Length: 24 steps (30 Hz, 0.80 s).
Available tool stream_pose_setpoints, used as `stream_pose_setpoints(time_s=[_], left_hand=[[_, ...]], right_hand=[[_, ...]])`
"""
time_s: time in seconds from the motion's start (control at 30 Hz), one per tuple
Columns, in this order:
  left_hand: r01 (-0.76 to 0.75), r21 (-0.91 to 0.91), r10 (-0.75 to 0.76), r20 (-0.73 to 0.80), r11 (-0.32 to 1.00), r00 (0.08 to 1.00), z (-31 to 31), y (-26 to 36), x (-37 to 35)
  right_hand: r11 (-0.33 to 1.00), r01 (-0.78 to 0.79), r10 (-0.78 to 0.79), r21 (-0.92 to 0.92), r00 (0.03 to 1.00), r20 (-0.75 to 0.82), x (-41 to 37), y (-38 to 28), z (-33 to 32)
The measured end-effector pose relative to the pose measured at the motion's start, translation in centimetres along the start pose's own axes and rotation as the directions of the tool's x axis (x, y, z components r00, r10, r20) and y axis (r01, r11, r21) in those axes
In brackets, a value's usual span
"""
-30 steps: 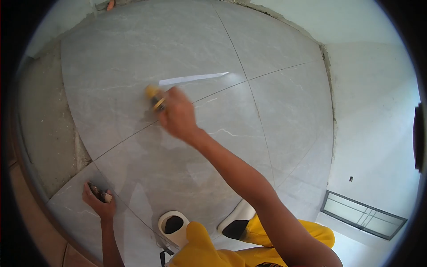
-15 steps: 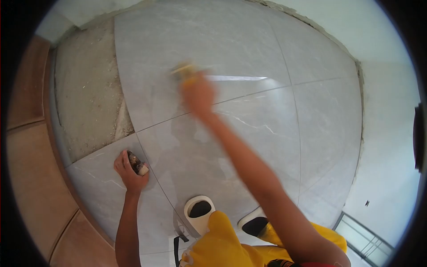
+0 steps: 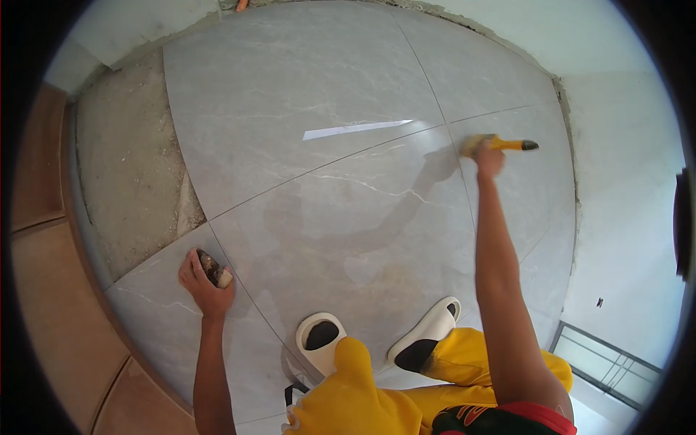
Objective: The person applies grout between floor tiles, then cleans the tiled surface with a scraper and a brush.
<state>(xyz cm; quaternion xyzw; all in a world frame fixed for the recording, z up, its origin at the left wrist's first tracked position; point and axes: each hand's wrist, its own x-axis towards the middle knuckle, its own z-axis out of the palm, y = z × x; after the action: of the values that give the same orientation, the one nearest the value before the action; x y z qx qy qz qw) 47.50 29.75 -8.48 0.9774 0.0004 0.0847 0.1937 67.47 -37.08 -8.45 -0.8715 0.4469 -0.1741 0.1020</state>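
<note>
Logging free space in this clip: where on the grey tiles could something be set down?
Bare: the upper tile, between untiled patch and bright streak; the middle tile, between streak and slippers. Crowded: around the left hand, gripping a dark object, and the right hand, holding a yellow-handled tool.

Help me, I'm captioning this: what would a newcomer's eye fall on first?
Probably the bright yellow trousers at the bottom, with white shoes beside them. Next, the yellow-handled tool in the right hand, at upper right against grey tiles. Then perhaps the rough bare patch of floor at the left.
</note>
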Motion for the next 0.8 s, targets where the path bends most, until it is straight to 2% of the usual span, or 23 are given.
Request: stream_pose_setpoints(time_s=[0.03,0.07,0.1,0.13,0.17,0.2,0.23,0.33,0.37,0.43,0.47,0.5,0.53,0.57,0.6,0.63,0.67,0.7,0.73,0.77,0.8], left_hand=[[-0.017,0.016,0.018,-0.01,1.0,1.0,0.0,0.0,0.0],[-0.035,0.031,0.035,-0.021,0.999,0.999,0.1,0.1,0.0],[-0.055,0.046,0.056,-0.034,0.997,0.998,0.1,0.2,0.1],[-0.036,0.036,0.037,-0.034,0.999,0.999,0.1,0.2,0.0],[-0.019,0.023,0.02,-0.033,1.0,0.999,0.1,0.2,-0.3],[-0.01,0.006,0.01,-0.039,1.0,0.999,0.1,0.2,-0.2],[-0.015,0.007,0.015,-0.046,1.0,0.999,0.4,0.4,-0.1],[-0.003,0.009,0.004,-0.052,1.0,0.999,-0.1,0.0,-0.5],[0.015,0.0,-0.015,-0.05,1.0,0.999,-0.2,0.2,-0.7],[-0.003,-0.011,0.002,-0.058,1.0,0.998,-0.1,-0.2,-0.9],[-0.039,-0.016,0.038,-0.082,0.999,0.996,0.4,-0.7,-1.2],[-0.09,0.034,0.093,-0.124,0.995,0.988,0.6,-1.0,-1.4],[-0.116,0.036,0.121,-0.15,0.993,0.981,0.5,-1.1,-1.6],[-0.105,-0.029,0.1,-0.138,0.994,0.985,0.5,-1.2,-2.1],[-0.124,0.063,0.134,-0.188,0.99,0.973,0.4,-0.9,-2.1],[-0.064,0.126,0.076,-0.089,0.99,0.993,-2.2,1.0,-1.7],[-0.01,0.205,0.006,0.021,0.979,1.0,-4.1,2.8,-1.6],[0.007,0.138,-0.015,0.059,0.99,0.998,-3.8,3.3,-1.1],[0.023,0.08,-0.031,0.108,0.997,0.994,-3.5,3.2,-1.0],[0.042,0.025,-0.046,0.16,0.999,0.986,-3.4,3.2,-0.7],[0.067,-0.027,-0.06,0.217,0.997,0.974,-3.4,3.2,-0.3]], right_hand=[[0.983,0.156,-0.151,0.097,0.987,-0.054,-4.5,-3.0,0.7],[0.969,0.194,-0.205,0.153,0.976,0.067,-9.4,-6.1,2.4],[0.908,0.396,-0.407,0.134,0.911,0.068,-15.9,-9.8,2.9],[0.863,0.398,-0.452,0.312,0.883,0.126,-22.8,-14.2,1.0],[0.856,0.382,-0.494,0.348,0.803,0.333,-28.1,-16.9,-0.4],[0.809,0.343,-0.553,0.477,0.72,0.42,-32.0,-19.1,-2.1],[0.698,0.351,-0.676,0.624,0.61,0.412,-34.2,-20.0,-3.4],[0.723,0.138,-0.577,0.676,0.66,0.482,-31.8,-17.5,-7.3],[0.744,0.023,-0.464,0.667,0.737,0.491,-29.1,-14.9,-8.1],[0.59,0.028,-0.408,0.807,0.873,0.268,-22.2,-7.5,-8.8],[0.587,0.19,-0.354,0.787,0.934,0.039,-19.2,-4.6,-9.9],[0.844,0.465,-0.461,0.267,0.884,-0.082,-15.6,0.4,-9.6],[0.988,0.108,-0.098,0.112,0.991,-0.088,-13.8,2.1,-9.9],[0.994,0.102,-0.092,0.046,0.978,-0.187,-13.1,5.1,-8.5],[0.995,-0.095,0.095,-0.026,0.995,0.014,-14.5,4.0,-9.4],[0.998,-0.058,0.059,0.01,0.996,-0.071,-17.3,3.0,-7.7],[0.992,0.118,-0.12,-0.039,0.992,-0.046,-20.5,1.8,-5.3],[0.994,0.107,-0.111,0.03,0.977,0.181,-24.3,-1.1,-4.0],[0.985,0.108,-0.154,0.132,0.901,0.406,-28.0,-5.4,-5.9],[0.94,0.238,-0.332,0.243,0.796,0.506,-29.8,-7.7,-6.7],[0.868,0.319,-0.493,0.381,0.649,0.58,-31.6,-10.1,-7.6]])
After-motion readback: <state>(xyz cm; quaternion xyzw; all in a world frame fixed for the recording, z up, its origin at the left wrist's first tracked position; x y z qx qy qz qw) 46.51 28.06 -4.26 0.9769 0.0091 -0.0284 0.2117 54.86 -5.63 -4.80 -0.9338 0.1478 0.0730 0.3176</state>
